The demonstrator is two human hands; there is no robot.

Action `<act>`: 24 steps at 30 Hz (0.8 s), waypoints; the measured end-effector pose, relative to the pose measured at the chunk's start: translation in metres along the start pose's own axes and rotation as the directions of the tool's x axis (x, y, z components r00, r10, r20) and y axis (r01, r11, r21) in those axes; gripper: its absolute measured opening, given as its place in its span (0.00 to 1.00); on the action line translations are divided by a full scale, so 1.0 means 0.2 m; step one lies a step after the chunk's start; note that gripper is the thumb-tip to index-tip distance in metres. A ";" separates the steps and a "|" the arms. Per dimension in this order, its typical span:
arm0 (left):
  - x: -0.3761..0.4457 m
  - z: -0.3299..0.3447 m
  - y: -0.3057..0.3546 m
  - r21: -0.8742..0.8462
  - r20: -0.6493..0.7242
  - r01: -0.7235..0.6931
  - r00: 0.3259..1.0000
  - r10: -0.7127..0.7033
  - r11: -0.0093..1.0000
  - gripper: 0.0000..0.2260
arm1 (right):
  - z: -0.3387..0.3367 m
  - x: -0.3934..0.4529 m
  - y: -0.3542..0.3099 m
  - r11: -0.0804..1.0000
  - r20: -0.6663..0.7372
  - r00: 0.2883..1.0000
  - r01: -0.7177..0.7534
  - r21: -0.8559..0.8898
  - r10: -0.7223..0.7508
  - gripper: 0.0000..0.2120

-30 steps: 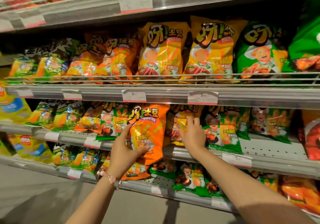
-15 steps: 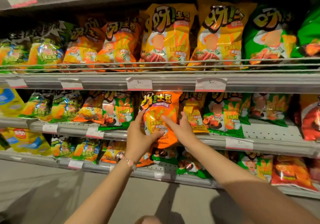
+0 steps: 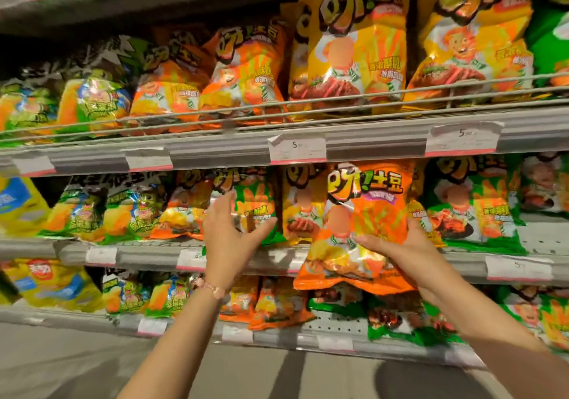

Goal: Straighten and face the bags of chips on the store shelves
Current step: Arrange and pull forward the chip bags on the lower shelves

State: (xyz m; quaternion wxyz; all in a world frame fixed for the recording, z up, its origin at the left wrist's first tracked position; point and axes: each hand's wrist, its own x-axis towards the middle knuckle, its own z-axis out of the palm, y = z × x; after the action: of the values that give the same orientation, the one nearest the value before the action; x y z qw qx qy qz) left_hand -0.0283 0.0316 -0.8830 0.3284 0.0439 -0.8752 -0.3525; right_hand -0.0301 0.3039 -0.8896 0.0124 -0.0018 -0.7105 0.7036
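The right hand grips the orange bag by its lower right side, upright, overhanging the middle shelf. The left hand, open, hovers just left, before the green bag farther back.

The crinkled orange foil-plastic chip bag is finished in a glossy film on which highlights are caught, and the same shiny, creased film is seen on the neighbouring green plastic chip bag. The grey metal shelf edge is given a smooth, dull sheen, with thin metal wire rails above it. Matt white paper price labels are slotted along it, and a bracelet of smooth pale pink beads is worn on one wrist.
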 end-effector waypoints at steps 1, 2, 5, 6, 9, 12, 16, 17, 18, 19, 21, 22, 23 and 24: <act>0.06 0.01 -0.06 0.064 -0.018 0.034 0.999 -0.033 0.997 0.42 | 0.00 -0.01 -0.01 1.000 -0.008 1.000 0.005 0.010 -0.005 0.34; 0.10 0.02 -0.11 0.113 -0.020 0.075 0.997 -0.073 0.991 0.46 | 0.01 -0.01 -0.01 1.000 -0.013 1.000 0.011 0.019 -0.011 0.34; 0.18 0.07 -0.24 0.170 0.046 0.160 0.984 -0.170 0.972 0.56 | 0.03 -0.02 -0.01 0.999 -0.014 0.999 0.040 0.006 -0.040 0.33; 0.20 0.09 -0.27 0.167 0.085 0.168 0.979 -0.184 0.972 0.57 | 0.04 -0.02 -0.02 0.999 -0.012 0.999 0.049 -0.010 -0.049 0.31; 0.22 0.12 -0.31 0.128 0.150 0.157 0.973 -0.176 0.979 0.59 | 0.05 -0.02 -0.03 0.997 -0.022 0.998 0.060 -0.058 -0.062 0.33; 0.24 0.12 -0.30 0.043 0.132 0.144 0.980 -0.148 0.989 0.57 | 0.06 -0.02 -0.05 0.993 -0.023 0.998 0.062 -0.096 -0.065 0.41; 0.26 0.09 -0.32 -0.063 0.116 0.122 0.987 -0.114 0.990 0.56 | 0.06 -0.01 -0.05 0.978 -0.003 0.997 0.079 -0.193 -0.081 0.46; 0.25 0.07 -0.32 -0.101 0.114 0.118 0.988 -0.106 0.988 0.55 | 0.06 0.00 -0.05 0.975 -0.004 0.997 0.079 -0.209 -0.081 0.46; 0.25 0.05 -0.33 -0.135 0.114 0.119 0.988 -0.104 0.984 0.56 | 0.07 0.00 -0.05 0.973 -0.008 0.997 0.077 -0.218 -0.080 0.45; 0.24 0.02 -0.33 -0.162 0.116 0.126 0.987 -0.108 0.979 0.56 | 0.08 0.01 -0.05 0.971 -0.013 0.996 0.078 -0.227 -0.083 0.42; 0.21 -0.06 -0.33 -0.193 0.118 0.144 0.985 -0.123 0.971 0.57 | 0.13 0.02 -0.05 0.961 -0.025 0.994 0.095 -0.260 -0.104 0.37; 0.20 -0.09 -0.34 -0.200 0.117 0.149 0.985 -0.128 0.968 0.57 | 0.16 0.03 -0.05 0.955 -0.029 0.992 0.107 -0.276 -0.119 0.34; 0.17 -0.13 -0.35 -0.201 0.116 0.153 0.985 -0.131 0.968 0.57 | 0.20 0.04 -0.05 0.949 -0.030 0.991 0.119 -0.292 -0.134 0.32; 0.15 -0.17 -0.36 -0.198 0.111 0.152 0.985 -0.132 0.968 0.57 | 0.23 0.06 -0.06 0.943 -0.027 0.989 0.131 -0.306 -0.146 0.32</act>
State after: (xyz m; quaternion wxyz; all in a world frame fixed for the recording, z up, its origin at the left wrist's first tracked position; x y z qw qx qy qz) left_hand -0.0430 -0.0504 -0.8946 0.2621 0.0550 -0.8436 -0.4654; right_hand -0.0427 0.2574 -0.8784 0.0789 0.0290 -0.8080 0.5832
